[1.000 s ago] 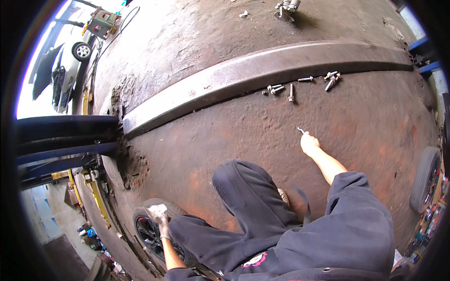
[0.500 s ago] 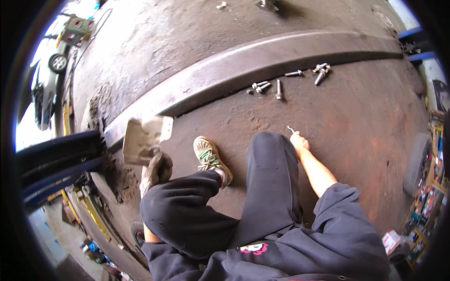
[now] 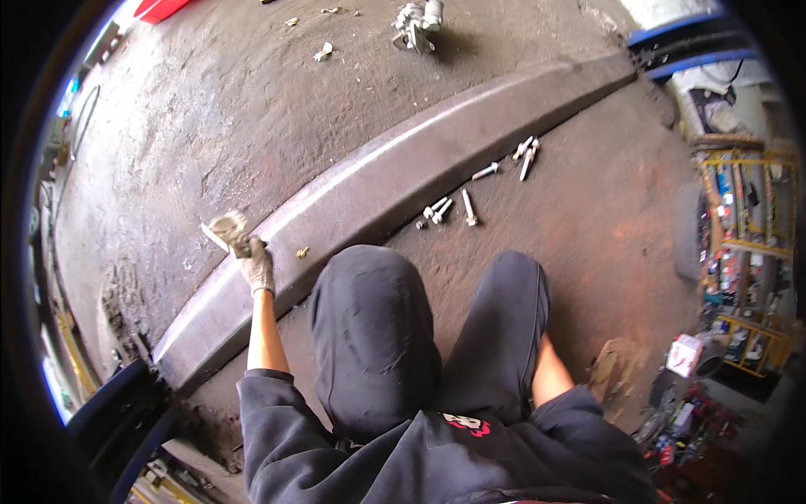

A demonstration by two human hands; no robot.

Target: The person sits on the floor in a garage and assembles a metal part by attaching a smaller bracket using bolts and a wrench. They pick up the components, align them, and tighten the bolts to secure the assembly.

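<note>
My left hand, in a dirty work glove, reaches forward over the long metal beam. Its fingers are closed on a bent, tan sheet-metal plate, held out at the beam's far side and seen partly edge-on. My right forearm runs down behind my right knee, which hides the right hand and anything in it. A small yellowish scrap lies on top of the beam near my left hand.
Several loose bolts lie along the beam's near side. A metal part and small scraps lie on the floor beyond. Blue-edged lift arms stand at both beam ends. Shelving with tools lines the right.
My left hand has carried the metal plate from beside my left knee forward over the beam. The right hand, earlier holding a small silvery tool, has gone behind my knee. The view has shifted.
</note>
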